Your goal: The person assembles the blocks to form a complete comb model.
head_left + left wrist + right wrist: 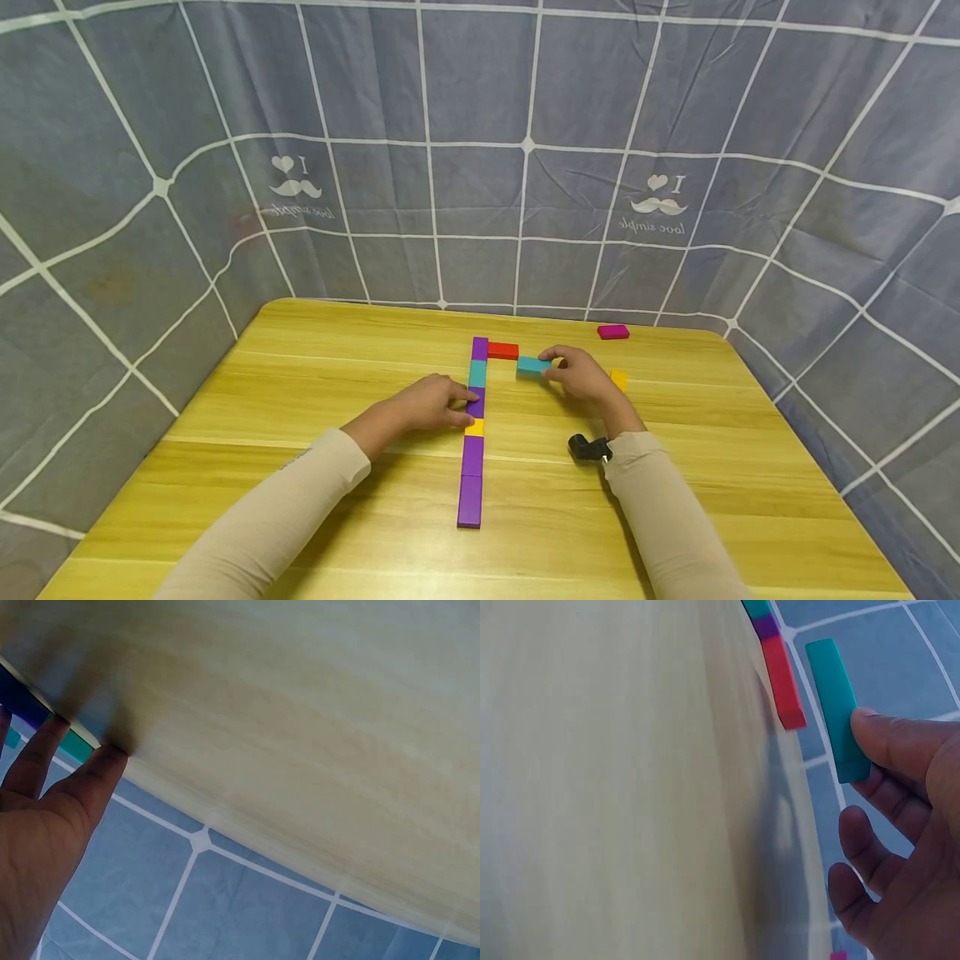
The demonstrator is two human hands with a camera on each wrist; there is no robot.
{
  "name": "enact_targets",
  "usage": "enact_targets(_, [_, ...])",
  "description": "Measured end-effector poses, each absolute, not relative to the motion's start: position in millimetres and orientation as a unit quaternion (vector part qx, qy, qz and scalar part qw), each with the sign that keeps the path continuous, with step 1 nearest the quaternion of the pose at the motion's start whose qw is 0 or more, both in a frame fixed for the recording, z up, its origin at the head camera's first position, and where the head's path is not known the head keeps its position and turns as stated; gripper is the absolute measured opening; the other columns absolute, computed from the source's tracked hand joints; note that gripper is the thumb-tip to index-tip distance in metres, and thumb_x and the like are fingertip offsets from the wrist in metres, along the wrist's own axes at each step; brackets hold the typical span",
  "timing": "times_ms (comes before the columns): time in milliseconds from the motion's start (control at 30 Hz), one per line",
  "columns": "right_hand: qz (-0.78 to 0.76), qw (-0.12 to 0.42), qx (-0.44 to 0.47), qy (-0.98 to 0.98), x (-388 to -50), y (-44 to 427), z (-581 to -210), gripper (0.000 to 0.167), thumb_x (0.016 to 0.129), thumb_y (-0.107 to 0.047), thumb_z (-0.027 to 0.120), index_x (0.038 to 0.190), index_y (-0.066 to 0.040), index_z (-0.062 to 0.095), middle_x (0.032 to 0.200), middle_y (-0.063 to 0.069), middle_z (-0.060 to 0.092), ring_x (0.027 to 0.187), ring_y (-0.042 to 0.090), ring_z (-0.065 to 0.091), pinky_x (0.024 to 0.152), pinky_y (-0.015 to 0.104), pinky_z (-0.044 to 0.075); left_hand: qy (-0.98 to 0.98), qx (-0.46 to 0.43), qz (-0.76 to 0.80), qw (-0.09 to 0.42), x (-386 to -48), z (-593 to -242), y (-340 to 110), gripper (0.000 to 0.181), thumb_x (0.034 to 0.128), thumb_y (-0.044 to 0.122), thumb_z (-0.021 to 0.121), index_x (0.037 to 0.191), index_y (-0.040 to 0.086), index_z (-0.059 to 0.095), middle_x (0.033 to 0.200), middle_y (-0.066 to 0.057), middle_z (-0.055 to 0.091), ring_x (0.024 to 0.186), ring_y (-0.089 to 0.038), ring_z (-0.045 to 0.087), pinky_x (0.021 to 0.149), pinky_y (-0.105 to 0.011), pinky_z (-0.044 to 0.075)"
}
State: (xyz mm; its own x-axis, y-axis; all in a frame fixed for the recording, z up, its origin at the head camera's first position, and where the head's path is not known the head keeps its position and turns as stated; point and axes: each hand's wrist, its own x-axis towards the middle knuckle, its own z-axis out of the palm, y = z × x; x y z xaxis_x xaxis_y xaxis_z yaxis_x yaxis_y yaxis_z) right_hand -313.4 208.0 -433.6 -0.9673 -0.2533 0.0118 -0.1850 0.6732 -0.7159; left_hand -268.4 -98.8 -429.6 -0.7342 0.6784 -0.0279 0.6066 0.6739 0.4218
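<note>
A column of flat blocks lies on the table, purple [472, 457], yellow [475, 428] and teal [477, 374] among them. From its purple far end a red block [503, 351] extends rightward. Between thumb and finger my right hand [579, 372] pinches a teal block [834, 705] by its near end; the right wrist view shows it raised off the table, apart from the red one. My left hand [431, 402] touches the column from the left, index finger on a purple block and thumb by the yellow one. Its fingers look fairly straight in the left wrist view.
At the table's far right lies a magenta block [613, 332]. A yellow block [618, 380] sits behind my right wrist, partly hidden. A black device [587, 447] is on the right wrist. Grey curtain with white lines [480, 192] stands around the wooden table [337, 350].
</note>
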Motion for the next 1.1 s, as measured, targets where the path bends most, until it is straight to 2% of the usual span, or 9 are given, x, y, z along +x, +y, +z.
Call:
enact_targets(300, [-0.412,0.057,-0.117,0.902,-317,185,-444,0.024,0.095,-0.014,0.067,0.118,-0.009,0.068,0.122,0.011,0.063,0.103,0.031,0.055,0.083,0.038,0.049,0.909,0.356,0.195,0.089,-268,-431,-100,0.045,0.0927,0.032,0.071,0.132,0.012,0.066,0.135,-0.009,0.061,0.125,-0.029,0.055,0.106,-0.042,0.042])
enact_targets(500, [-0.411,0.057,-0.117,0.902,-320,175,-449,0.022,0.095,-0.012,0.067,0.116,-0.008,0.069,0.121,0.013,0.063,0.105,0.032,0.056,0.093,0.043,0.047,0.908,0.362,0.195,0.086,-270,-430,-100,0.044,0.0924,0.032,0.071,0.131,0.011,0.067,0.134,-0.009,0.062,0.123,-0.028,0.057,0.104,-0.042,0.044])
enact_targets(833, [-0.424,0.064,-0.106,0.897,-320,171,-453,0.027,0.094,-0.009,0.067,0.12,-0.003,0.066,0.115,0.013,0.064,0.104,0.03,0.054,0.096,0.043,0.046,0.907,0.364,0.195,0.084,-270,-431,-98,0.044,0.0925,0.032,0.071,0.131,0.011,0.067,0.133,-0.009,0.063,0.124,-0.026,0.057,0.104,-0.04,0.044])
enact_targets(1100, [-0.438,0.047,-0.112,0.89,-319,169,-456,0.025,0.092,-0.006,0.067,0.116,0.0,0.066,0.102,0.011,0.062,0.093,0.025,0.053,0.085,0.036,0.047,0.909,0.361,0.192,0.083,-270,-431,-100,0.044,0.0925,0.033,0.071,0.131,0.011,0.067,0.134,-0.009,0.062,0.119,-0.026,0.059,0.101,-0.04,0.046])
